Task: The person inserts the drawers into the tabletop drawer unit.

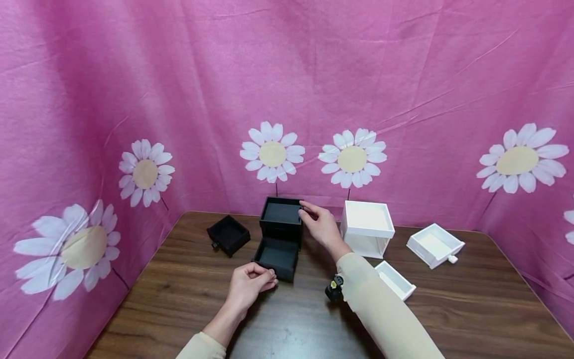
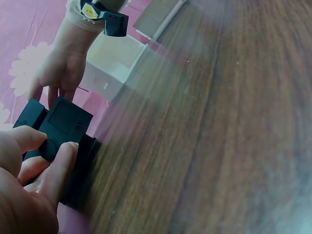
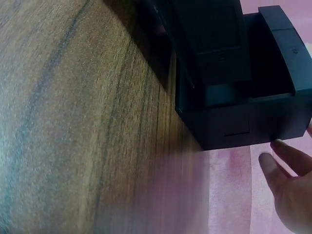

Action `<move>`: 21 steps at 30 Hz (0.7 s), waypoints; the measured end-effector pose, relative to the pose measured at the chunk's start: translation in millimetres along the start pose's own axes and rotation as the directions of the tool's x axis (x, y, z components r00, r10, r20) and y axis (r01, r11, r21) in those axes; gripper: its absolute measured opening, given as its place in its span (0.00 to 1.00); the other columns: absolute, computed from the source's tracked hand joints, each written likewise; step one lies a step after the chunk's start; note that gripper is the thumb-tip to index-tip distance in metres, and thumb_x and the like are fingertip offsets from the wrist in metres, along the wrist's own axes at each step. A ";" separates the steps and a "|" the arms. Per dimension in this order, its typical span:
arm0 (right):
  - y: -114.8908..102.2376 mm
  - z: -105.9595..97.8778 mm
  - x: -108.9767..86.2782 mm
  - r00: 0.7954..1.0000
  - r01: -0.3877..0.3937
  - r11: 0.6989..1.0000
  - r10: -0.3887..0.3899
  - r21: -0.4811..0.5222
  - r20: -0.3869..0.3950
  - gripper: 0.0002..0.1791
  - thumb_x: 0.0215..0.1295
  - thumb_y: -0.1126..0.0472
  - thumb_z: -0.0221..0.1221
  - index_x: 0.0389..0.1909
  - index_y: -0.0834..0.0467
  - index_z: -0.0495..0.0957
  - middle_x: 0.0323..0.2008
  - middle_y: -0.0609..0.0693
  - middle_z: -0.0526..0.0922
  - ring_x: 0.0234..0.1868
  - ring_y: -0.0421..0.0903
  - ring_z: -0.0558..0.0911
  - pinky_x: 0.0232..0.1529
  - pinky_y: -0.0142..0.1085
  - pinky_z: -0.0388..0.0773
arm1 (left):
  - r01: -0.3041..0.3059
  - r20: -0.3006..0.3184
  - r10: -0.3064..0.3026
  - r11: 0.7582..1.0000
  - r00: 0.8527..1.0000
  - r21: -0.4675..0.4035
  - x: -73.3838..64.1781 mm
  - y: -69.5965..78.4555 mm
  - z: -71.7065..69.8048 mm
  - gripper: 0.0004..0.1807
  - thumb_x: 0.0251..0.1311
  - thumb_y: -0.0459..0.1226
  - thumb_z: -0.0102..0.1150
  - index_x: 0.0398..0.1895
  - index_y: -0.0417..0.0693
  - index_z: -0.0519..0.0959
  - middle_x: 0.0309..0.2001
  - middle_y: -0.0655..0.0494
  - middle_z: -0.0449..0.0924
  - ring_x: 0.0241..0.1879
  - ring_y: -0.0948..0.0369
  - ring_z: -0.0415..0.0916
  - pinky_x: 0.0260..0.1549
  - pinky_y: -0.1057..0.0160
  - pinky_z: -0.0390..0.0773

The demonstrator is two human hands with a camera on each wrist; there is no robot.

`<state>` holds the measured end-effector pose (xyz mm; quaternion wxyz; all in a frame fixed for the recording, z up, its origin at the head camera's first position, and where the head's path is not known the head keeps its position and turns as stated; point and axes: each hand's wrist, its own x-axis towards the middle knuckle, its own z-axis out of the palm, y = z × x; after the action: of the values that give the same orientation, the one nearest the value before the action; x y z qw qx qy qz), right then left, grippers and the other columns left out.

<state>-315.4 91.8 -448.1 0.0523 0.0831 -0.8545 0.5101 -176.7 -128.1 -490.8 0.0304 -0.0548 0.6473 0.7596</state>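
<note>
A black drawer [image 1: 277, 255] juts out from the front of a small black cabinet [image 1: 281, 213] on the table. By its round knob [image 2: 48, 149], my left hand [image 1: 249, 285] pinches the drawer between thumb and fingers. At the cabinet's upper right side is my right hand [image 1: 322, 224], its fingertips touching the wall with fingers fairly straight. In the right wrist view, the drawer sits tilted in the cabinet's lower opening. Left of the cabinet lies a second black drawer [image 1: 228, 235], separate on the table.
A white cabinet [image 1: 367, 224] stands right of the black one. One white drawer [image 1: 394, 280] lies in front of it, partly behind my right sleeve; another white drawer [image 1: 435, 245] lies farther right. A pink flowered cloth [image 1: 215, 99] hangs behind the wooden table [image 1: 484, 309].
</note>
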 end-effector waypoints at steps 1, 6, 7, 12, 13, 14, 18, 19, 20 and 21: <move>-0.4 0.3 -0.2 1.000 0.004 1.000 -0.004 -0.003 -0.006 0.26 0.80 0.49 0.61 0.74 0.49 0.78 0.68 0.55 0.85 0.66 0.56 0.85 0.71 0.54 0.81 | 0.000 -0.003 0.000 1.000 1.000 -0.001 0.3 -0.3 0.1 0.03 0.66 0.22 0.66 0.33 0.31 0.84 0.36 0.39 0.91 0.31 0.60 0.91 0.39 0.63 0.92; -2.2 2.1 -0.8 0.999 0.015 1.000 -0.015 -0.013 -0.029 0.25 0.80 0.50 0.61 0.74 0.50 0.79 0.66 0.56 0.86 0.63 0.54 0.87 0.69 0.53 0.82 | 0.009 -0.018 -0.009 1.000 1.000 -0.010 3.0 -1.5 0.8 0.03 0.66 0.21 0.65 0.33 0.31 0.84 0.33 0.42 0.91 0.30 0.61 0.90 0.38 0.64 0.92; -2.4 2.4 -1.0 0.999 0.012 1.000 -0.012 -0.013 -0.030 0.25 0.81 0.50 0.60 0.74 0.49 0.79 0.66 0.55 0.86 0.62 0.54 0.87 0.69 0.53 0.82 | 0.010 -0.019 -0.010 1.000 1.000 -0.010 3.2 -1.5 0.9 0.03 0.66 0.21 0.66 0.34 0.31 0.84 0.33 0.42 0.91 0.30 0.61 0.90 0.38 0.64 0.92; -3.5 2.9 -2.4 1.000 0.001 1.000 -0.001 -0.017 -0.028 0.25 0.81 0.49 0.59 0.75 0.48 0.78 0.67 0.55 0.86 0.63 0.54 0.86 0.69 0.53 0.82 | 0.015 -0.023 -0.016 1.000 1.000 -0.013 4.9 -1.0 2.5 0.03 0.66 0.23 0.68 0.36 0.27 0.84 0.34 0.41 0.91 0.31 0.61 0.91 0.38 0.64 0.92; -3.6 2.9 -2.8 1.000 0.001 1.000 -0.002 -0.017 -0.027 0.25 0.82 0.49 0.59 0.75 0.48 0.78 0.67 0.55 0.86 0.63 0.54 0.86 0.69 0.53 0.82 | 0.014 -0.022 -0.014 1.000 1.000 -0.012 5.0 -0.9 2.8 0.04 0.66 0.23 0.68 0.36 0.26 0.83 0.34 0.41 0.91 0.31 0.60 0.91 0.38 0.64 0.92; -3.6 2.9 -3.0 1.000 0.003 1.000 -0.003 -0.016 -0.025 0.25 0.82 0.50 0.59 0.75 0.48 0.77 0.67 0.56 0.86 0.63 0.55 0.86 0.69 0.53 0.82 | 0.012 -0.021 -0.012 1.000 1.000 -0.013 5.2 -0.8 3.2 0.04 0.66 0.23 0.68 0.36 0.25 0.83 0.34 0.41 0.91 0.31 0.60 0.91 0.38 0.64 0.92; -2.8 3.3 -3.3 1.000 0.011 1.000 -0.011 -0.002 -0.016 0.25 0.82 0.51 0.58 0.76 0.49 0.77 0.67 0.57 0.85 0.64 0.55 0.86 0.69 0.53 0.82 | 0.009 -0.023 -0.009 1.000 1.000 -0.021 6.9 -1.0 4.5 0.04 0.65 0.23 0.68 0.36 0.26 0.83 0.34 0.42 0.91 0.30 0.60 0.90 0.38 0.64 0.92; -2.4 3.5 -3.2 1.000 0.015 1.000 -0.014 0.003 -0.013 0.25 0.83 0.51 0.58 0.76 0.50 0.77 0.67 0.57 0.85 0.64 0.56 0.86 0.69 0.53 0.82 | 0.008 -0.024 -0.008 1.000 1.000 -0.022 7.3 -1.2 4.9 0.03 0.65 0.23 0.68 0.36 0.26 0.84 0.34 0.42 0.91 0.30 0.61 0.90 0.38 0.64 0.92; -1.9 3.8 -3.0 1.000 0.018 1.000 -0.018 0.008 -0.012 0.25 0.83 0.51 0.59 0.76 0.50 0.76 0.67 0.58 0.85 0.64 0.56 0.86 0.69 0.53 0.82 | 0.008 -0.026 -0.009 1.000 1.000 -0.024 7.9 -1.3 5.2 0.03 0.65 0.23 0.68 0.35 0.27 0.84 0.34 0.42 0.91 0.30 0.61 0.90 0.38 0.64 0.92; -1.6 4.0 -3.0 1.000 0.020 1.000 -0.020 0.013 -0.010 0.25 0.83 0.51 0.59 0.76 0.50 0.76 0.66 0.58 0.85 0.64 0.56 0.86 0.69 0.54 0.82 | 0.008 -0.028 -0.008 1.000 1.000 -0.026 8.1 -1.4 5.6 0.03 0.65 0.23 0.68 0.35 0.27 0.84 0.34 0.41 0.92 0.30 0.61 0.90 0.38 0.64 0.92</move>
<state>-312.2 87.8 -449.2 0.0612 0.0894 -0.8501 0.5154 -184.8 -122.7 -492.2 0.0237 -0.0683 0.6377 0.7669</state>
